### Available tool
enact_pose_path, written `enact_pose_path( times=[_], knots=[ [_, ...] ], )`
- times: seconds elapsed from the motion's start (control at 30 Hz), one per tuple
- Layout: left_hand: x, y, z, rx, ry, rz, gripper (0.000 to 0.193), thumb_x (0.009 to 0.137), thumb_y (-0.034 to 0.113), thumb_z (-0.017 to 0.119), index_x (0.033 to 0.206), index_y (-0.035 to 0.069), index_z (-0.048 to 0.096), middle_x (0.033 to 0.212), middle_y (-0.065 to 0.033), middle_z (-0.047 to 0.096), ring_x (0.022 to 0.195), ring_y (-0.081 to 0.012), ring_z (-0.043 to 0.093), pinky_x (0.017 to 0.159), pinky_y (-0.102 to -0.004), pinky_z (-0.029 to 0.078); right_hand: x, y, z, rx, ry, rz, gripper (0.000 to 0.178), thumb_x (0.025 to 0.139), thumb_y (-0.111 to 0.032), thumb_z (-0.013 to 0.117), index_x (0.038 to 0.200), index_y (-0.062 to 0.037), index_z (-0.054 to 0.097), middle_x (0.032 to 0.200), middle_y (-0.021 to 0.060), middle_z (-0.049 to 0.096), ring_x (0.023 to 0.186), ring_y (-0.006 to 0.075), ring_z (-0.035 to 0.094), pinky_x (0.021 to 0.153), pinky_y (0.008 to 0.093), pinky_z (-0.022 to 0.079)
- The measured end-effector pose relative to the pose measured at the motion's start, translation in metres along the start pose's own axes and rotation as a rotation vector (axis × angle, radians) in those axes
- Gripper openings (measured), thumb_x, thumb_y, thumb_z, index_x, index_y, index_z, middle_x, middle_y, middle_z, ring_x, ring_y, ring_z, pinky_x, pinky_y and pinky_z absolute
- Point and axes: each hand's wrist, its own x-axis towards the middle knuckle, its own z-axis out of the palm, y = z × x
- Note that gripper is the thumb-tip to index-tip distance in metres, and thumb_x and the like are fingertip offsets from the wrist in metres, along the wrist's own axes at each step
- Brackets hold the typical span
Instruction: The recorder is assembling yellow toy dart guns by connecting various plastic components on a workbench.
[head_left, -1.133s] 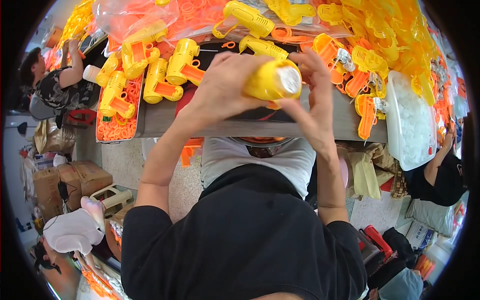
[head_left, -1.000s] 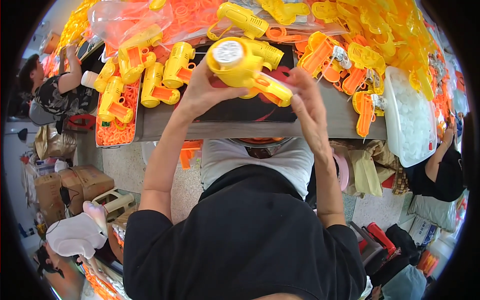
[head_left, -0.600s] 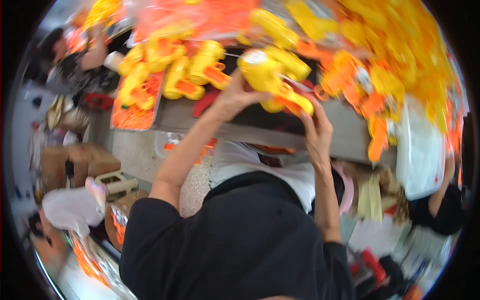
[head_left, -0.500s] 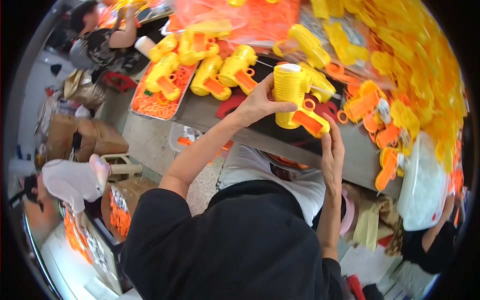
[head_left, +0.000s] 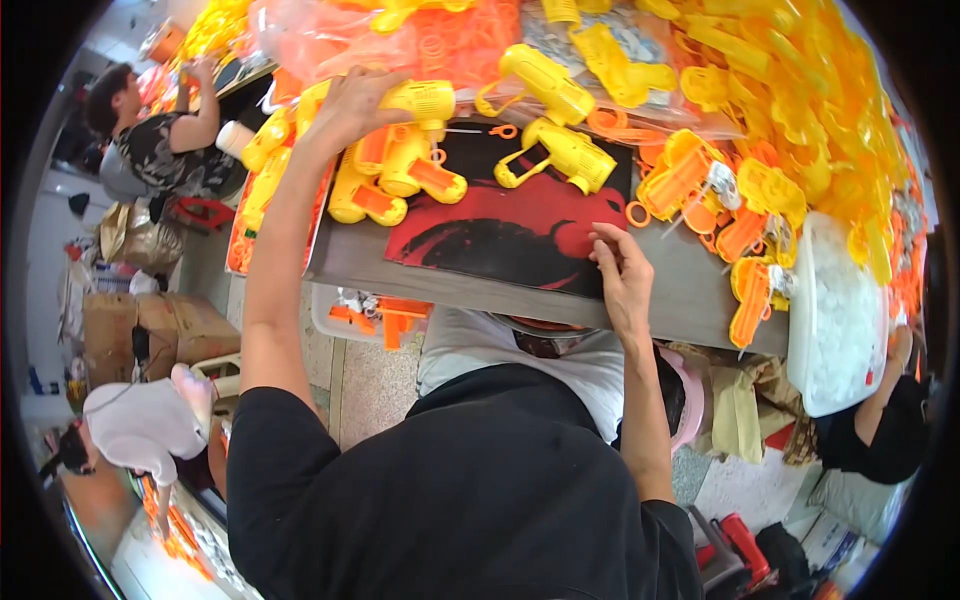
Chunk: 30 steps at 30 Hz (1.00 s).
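Observation:
At the back left of the table, my left hand [head_left: 352, 112] is closed round a yellow toy gun [head_left: 424, 98] with a ribbed round body. Its lower part is partly hidden by my fingers and the neighbouring pieces. More yellow toy guns with orange grip panels [head_left: 428, 178] lie just in front of it. My right hand [head_left: 624, 268] hovers by the right edge of a red and black mat [head_left: 480, 225], fingers loosely curled and apart, holding nothing. Two yellow toy gun bodies, one [head_left: 562, 158] on the mat and another [head_left: 545, 85] behind it, lie between my hands.
A large heap of yellow plastic parts [head_left: 790, 90] fills the back right. Orange and yellow pieces [head_left: 750, 290] lie before it, beside a white tub [head_left: 835, 330]. Left stands a tray [head_left: 312, 215] of orange parts. Other people [head_left: 150, 420] work around the table.
My left hand has carried the yellow toy gun from over the mat to the row at the back left. My right hand has come away from the toy gun's grip.

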Motion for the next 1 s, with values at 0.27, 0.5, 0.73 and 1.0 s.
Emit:
enact_pose_path(
  times=[0.27,0.5,0.73,1.0],
  knots=[
    [-0.007,0.066,0.008,0.168,0.257,0.075,0.055,0.079,0.019,0.078,0.131,0.011,0.060,0.131,-0.0108,0.059,0.119,-0.0307,0.055,0.102,-0.0433,0.042,-0.002,0.003,-0.005,-0.060,0.036,-0.065,0.023,0.096,-0.002,0.060,0.119,-0.0006,0.065,0.100,0.0070,0.070,0.083,0.0117,0.066,0.076,0.0257,0.053],
    [0.007,0.193,0.031,-0.475,0.336,0.403,0.036,0.082,0.013,0.072,0.117,0.009,0.067,0.117,-0.0062,0.066,0.111,-0.0270,0.060,0.100,-0.0407,0.044,-0.002,0.004,-0.001,-0.063,0.058,-0.109,0.019,0.095,-0.001,0.062,0.114,-0.0004,0.066,0.093,0.0080,0.069,0.080,0.0130,0.066,0.074,0.0259,0.053],
    [0.116,0.300,0.044,-0.889,0.382,0.306,0.039,0.090,0.024,0.067,0.124,0.004,0.064,0.104,-0.0178,0.069,0.103,-0.0352,0.065,0.089,-0.0416,0.051,-0.005,0.001,0.000,0.013,0.075,-0.078,0.018,0.096,-0.003,0.061,0.112,0.0002,0.067,0.088,0.0067,0.069,0.078,0.0120,0.065,0.072,0.0269,0.052],
    [0.151,0.261,0.083,-0.943,0.112,0.160,0.037,0.091,0.016,0.055,0.120,-0.004,0.065,0.089,-0.0104,0.071,0.064,-0.0166,0.068,0.058,-0.0297,0.054,-0.010,-0.004,-0.009,0.038,0.191,-0.266,0.019,0.093,0.004,0.061,0.109,0.0010,0.069,0.090,0.0099,0.069,0.078,0.0163,0.067,0.070,0.0285,0.054]
  ],
)
